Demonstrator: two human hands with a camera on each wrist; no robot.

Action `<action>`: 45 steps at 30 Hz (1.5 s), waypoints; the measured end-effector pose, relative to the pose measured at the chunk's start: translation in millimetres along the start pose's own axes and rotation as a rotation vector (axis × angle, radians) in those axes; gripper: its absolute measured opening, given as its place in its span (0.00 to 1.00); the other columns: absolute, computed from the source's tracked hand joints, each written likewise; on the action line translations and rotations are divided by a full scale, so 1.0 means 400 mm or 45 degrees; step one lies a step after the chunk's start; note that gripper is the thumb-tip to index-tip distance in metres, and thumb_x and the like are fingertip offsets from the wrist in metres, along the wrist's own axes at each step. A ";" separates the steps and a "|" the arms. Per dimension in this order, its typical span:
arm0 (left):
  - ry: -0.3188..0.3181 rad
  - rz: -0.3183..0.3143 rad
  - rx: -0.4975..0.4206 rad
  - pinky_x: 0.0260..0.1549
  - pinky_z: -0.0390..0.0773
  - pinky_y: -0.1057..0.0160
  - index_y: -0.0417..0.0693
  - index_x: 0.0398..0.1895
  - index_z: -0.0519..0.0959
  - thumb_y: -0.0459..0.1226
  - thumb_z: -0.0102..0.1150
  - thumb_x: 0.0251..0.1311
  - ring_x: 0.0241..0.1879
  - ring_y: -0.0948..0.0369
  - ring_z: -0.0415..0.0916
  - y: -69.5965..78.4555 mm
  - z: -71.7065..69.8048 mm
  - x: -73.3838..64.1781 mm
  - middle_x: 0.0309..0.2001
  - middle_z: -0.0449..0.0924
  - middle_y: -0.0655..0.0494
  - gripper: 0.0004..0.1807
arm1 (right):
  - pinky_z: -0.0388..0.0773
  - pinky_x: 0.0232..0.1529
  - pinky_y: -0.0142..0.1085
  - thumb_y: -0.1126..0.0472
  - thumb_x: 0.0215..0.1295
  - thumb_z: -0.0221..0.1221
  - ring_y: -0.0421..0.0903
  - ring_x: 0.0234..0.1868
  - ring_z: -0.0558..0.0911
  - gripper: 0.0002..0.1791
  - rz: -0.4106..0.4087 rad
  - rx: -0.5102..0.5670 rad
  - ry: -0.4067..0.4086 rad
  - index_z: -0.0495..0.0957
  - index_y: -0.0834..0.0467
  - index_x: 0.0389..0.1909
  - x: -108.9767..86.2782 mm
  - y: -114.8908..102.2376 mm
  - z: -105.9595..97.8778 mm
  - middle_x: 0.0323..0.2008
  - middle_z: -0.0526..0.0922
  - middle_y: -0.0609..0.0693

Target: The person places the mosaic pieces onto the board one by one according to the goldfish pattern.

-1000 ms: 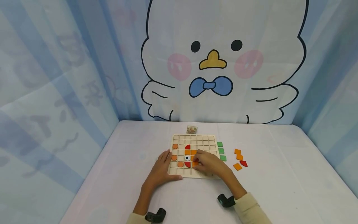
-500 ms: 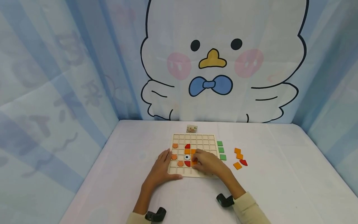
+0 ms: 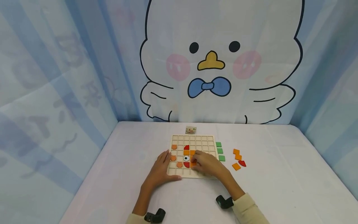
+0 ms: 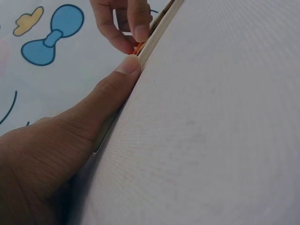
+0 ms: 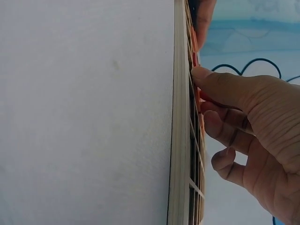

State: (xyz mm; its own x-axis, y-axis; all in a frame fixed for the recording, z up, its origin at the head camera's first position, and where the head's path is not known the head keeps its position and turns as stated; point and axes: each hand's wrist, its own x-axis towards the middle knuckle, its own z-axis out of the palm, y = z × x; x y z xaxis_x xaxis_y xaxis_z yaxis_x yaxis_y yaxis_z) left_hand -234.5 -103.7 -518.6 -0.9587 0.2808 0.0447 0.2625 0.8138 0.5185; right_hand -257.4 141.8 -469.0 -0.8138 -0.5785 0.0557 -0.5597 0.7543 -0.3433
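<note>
A wooden grid board (image 3: pixel 205 140) lies on the table, with orange circles (image 3: pixel 173 158), red quarter-round pieces (image 3: pixel 186 147), orange squares (image 3: pixel 186 152) and an eye disc (image 3: pixel 186 158) in its cells. My left hand (image 3: pixel 160 169) rests at the board's left side, fingers extended along it and thumb at the near edge. Over the middle of the board, my right hand (image 3: pixel 208 164) has its fingers bent down among the pieces. In the right wrist view, a small red piece (image 5: pixel 203 95) shows between its thumb and forefinger, mostly hidden by them.
Green squares (image 3: pixel 220 151) line the board's right side. Farther right lie loose orange squares (image 3: pixel 236 166) and a red quarter-round piece (image 3: pixel 242 163). A small patterned card (image 3: pixel 191 130) sits behind the board. A curtain with a cartoon chick (image 3: pixel 212 68) hangs behind the table.
The head view shifts slightly. Both hands stay at nearly the same places on the board, and the loose pieces have not moved.
</note>
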 end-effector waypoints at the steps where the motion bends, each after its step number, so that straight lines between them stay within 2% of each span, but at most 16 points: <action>1: 0.004 0.005 0.003 0.71 0.60 0.46 0.44 0.77 0.52 0.71 0.66 0.39 0.76 0.50 0.48 -0.001 0.001 0.000 0.78 0.47 0.47 0.67 | 0.80 0.44 0.34 0.51 0.60 0.67 0.38 0.37 0.76 0.15 -0.003 0.000 0.003 0.83 0.56 0.44 -0.001 0.000 0.000 0.41 0.78 0.44; 8: 0.011 0.007 -0.004 0.70 0.60 0.45 0.45 0.77 0.52 0.71 0.66 0.39 0.75 0.49 0.48 -0.004 0.007 -0.001 0.78 0.47 0.47 0.67 | 0.79 0.40 0.32 0.51 0.60 0.67 0.37 0.35 0.75 0.15 -0.016 -0.027 0.037 0.84 0.55 0.43 -0.009 0.002 -0.001 0.40 0.78 0.43; 13: -0.004 -0.008 -0.014 0.71 0.59 0.45 0.44 0.77 0.52 0.70 0.67 0.39 0.76 0.49 0.48 -0.005 0.005 -0.004 0.78 0.47 0.47 0.67 | 0.79 0.39 0.31 0.50 0.60 0.67 0.37 0.33 0.73 0.15 0.017 -0.009 0.045 0.84 0.54 0.42 -0.014 0.006 -0.008 0.40 0.78 0.43; 17: -0.002 -0.016 -0.023 0.71 0.58 0.44 0.45 0.77 0.52 0.70 0.68 0.39 0.76 0.49 0.48 -0.005 0.000 -0.011 0.78 0.47 0.48 0.66 | 0.81 0.43 0.32 0.52 0.60 0.67 0.38 0.35 0.75 0.14 0.033 0.006 0.060 0.84 0.54 0.43 -0.021 0.014 -0.015 0.41 0.79 0.43; 22: 0.011 -0.013 -0.026 0.71 0.58 0.45 0.46 0.77 0.52 0.70 0.67 0.39 0.76 0.50 0.48 -0.004 -0.002 -0.012 0.78 0.46 0.49 0.66 | 0.80 0.41 0.30 0.54 0.61 0.67 0.37 0.33 0.74 0.12 0.084 0.001 0.093 0.84 0.54 0.43 -0.037 0.033 -0.032 0.40 0.79 0.43; 28: 0.021 -0.007 -0.034 0.71 0.58 0.45 0.45 0.77 0.51 0.70 0.67 0.39 0.76 0.50 0.48 -0.006 -0.003 -0.009 0.78 0.46 0.49 0.67 | 0.78 0.38 0.31 0.55 0.61 0.67 0.37 0.32 0.72 0.12 0.157 0.000 0.117 0.83 0.55 0.42 -0.059 0.075 -0.053 0.39 0.79 0.43; 35: 0.017 -0.011 -0.039 0.71 0.59 0.45 0.46 0.77 0.52 0.70 0.67 0.38 0.76 0.50 0.48 -0.007 0.006 -0.008 0.78 0.46 0.49 0.67 | 0.76 0.34 0.32 0.59 0.59 0.68 0.38 0.32 0.74 0.12 0.138 -0.032 0.208 0.82 0.59 0.42 -0.111 0.143 -0.072 0.38 0.80 0.47; 41: 0.031 0.002 -0.041 0.70 0.59 0.44 0.45 0.77 0.53 0.70 0.67 0.38 0.75 0.49 0.49 -0.002 0.005 -0.008 0.78 0.47 0.47 0.67 | 0.75 0.32 0.33 0.59 0.59 0.68 0.39 0.31 0.73 0.14 0.259 -0.045 0.204 0.82 0.60 0.43 -0.148 0.201 -0.091 0.39 0.79 0.48; 45: 0.036 0.007 -0.045 0.70 0.59 0.44 0.44 0.77 0.53 0.69 0.68 0.39 0.75 0.49 0.49 0.000 0.002 -0.005 0.78 0.47 0.47 0.66 | 0.80 0.37 0.40 0.59 0.59 0.68 0.43 0.34 0.76 0.14 0.339 -0.087 0.226 0.82 0.61 0.44 -0.165 0.232 -0.104 0.39 0.79 0.51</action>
State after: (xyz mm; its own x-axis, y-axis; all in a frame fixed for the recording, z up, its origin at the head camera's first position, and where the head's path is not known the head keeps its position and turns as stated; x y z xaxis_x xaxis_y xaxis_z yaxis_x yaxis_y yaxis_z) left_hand -232.4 -103.9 -519.3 -0.9600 0.2706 0.0715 0.2645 0.7935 0.5481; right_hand -262.3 262.9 -465.7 -0.9442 -0.2995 0.1373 -0.3279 0.8943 -0.3045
